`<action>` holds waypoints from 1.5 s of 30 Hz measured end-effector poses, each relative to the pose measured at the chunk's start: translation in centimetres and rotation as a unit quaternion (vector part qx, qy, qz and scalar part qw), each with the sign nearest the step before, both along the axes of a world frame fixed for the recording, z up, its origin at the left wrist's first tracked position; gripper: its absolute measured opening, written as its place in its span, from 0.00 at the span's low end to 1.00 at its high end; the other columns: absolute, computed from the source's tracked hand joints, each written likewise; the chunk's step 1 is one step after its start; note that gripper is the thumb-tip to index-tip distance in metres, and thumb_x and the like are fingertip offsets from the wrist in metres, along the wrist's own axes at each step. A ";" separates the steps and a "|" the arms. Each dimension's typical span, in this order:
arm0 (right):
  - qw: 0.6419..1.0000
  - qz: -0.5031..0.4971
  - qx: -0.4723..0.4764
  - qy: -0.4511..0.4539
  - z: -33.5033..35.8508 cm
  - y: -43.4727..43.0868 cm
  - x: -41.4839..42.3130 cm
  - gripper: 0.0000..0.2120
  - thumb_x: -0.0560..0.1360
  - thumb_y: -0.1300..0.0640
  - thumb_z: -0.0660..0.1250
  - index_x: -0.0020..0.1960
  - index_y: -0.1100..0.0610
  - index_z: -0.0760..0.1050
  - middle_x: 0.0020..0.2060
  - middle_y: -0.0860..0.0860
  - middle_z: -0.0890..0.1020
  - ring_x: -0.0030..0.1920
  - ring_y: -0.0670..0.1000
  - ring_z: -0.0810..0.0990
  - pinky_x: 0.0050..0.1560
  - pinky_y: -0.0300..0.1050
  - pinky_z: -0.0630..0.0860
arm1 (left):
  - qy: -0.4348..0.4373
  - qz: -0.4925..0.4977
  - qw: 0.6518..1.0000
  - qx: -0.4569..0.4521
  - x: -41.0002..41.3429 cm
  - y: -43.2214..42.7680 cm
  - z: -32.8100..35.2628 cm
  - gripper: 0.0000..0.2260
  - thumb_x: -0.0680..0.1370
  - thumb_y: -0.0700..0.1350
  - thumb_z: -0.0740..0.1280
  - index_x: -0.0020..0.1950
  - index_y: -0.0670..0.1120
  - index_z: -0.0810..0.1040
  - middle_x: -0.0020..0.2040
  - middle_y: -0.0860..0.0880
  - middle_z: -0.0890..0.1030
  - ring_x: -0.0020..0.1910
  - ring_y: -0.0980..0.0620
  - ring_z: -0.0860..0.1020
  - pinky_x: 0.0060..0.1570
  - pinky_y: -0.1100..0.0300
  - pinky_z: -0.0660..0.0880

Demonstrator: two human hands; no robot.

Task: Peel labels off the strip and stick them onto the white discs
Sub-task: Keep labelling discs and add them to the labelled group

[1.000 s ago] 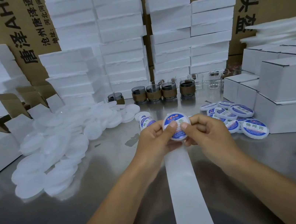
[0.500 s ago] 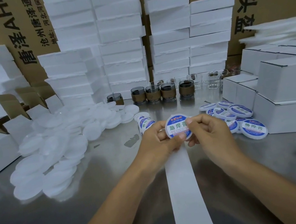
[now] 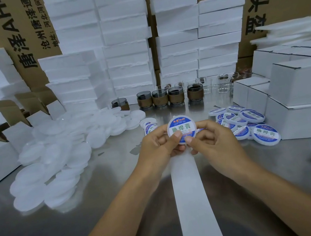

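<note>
The strip (image 3: 194, 203) is lying at bottom centre, its long axis running nearly straight up the frame from the lower edge to the hands; the stretch showing is bare white, with no labels visible on it. At centre frame the left hand (image 3: 155, 148) and right hand (image 3: 213, 141) are holding one disc (image 3: 182, 129) between them above the table (image 3: 120, 184), fingers curled round its rim and both thumbs pressing on the label's lower edge. Its labelled face is tilting toward the camera, with the print upright. This label looks stuck and is being smoothed down. Just beyond, at right of centre, labelled discs (image 3: 265, 135) are piling up as finished work. At centre left a far larger heap of blank discs (image 3: 56, 164) is waiting, so most of the job seems left.
</note>
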State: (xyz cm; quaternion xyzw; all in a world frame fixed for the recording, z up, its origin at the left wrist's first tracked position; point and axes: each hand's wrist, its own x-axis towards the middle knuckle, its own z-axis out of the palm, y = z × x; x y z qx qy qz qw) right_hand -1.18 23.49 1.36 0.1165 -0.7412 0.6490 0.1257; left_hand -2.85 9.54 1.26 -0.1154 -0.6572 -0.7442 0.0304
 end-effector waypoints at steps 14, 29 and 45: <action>0.985 -0.135 -0.086 -0.070 0.7 3.2 -1.6 0.07 0.74 0.60 0.68 0.51 0.53 0.74 0.34 0.49 0.82 0.26 0.41 0.78 0.30 0.37 0.75 | -0.031 0.033 0.999 0.029 -0.2 -0.6 -0.1 0.07 0.76 0.38 0.67 0.50 0.49 0.79 0.37 0.52 0.83 0.32 0.56 0.80 0.39 0.64 0.79; 0.954 -0.289 0.058 -0.044 -1.5 6.8 -3.1 0.13 0.72 0.55 0.71 0.50 0.58 0.69 0.27 0.53 0.77 0.34 0.53 0.79 0.34 0.42 0.68 | -0.038 0.187 0.982 -0.001 -2.2 -4.4 -0.9 0.09 0.77 0.36 0.64 0.46 0.49 0.79 0.35 0.52 0.81 0.31 0.57 0.78 0.33 0.66 0.77; 0.949 -0.097 0.276 0.115 -1.6 3.8 -1.2 0.10 0.74 0.58 0.65 0.45 0.43 0.70 0.31 0.46 0.75 0.31 0.48 0.73 0.32 0.42 0.70 | -0.031 0.333 0.791 -0.512 -9.4 -14.4 0.4 0.20 0.76 0.43 0.68 0.66 0.43 0.69 0.64 0.40 0.69 0.61 0.41 0.70 0.56 0.51 0.71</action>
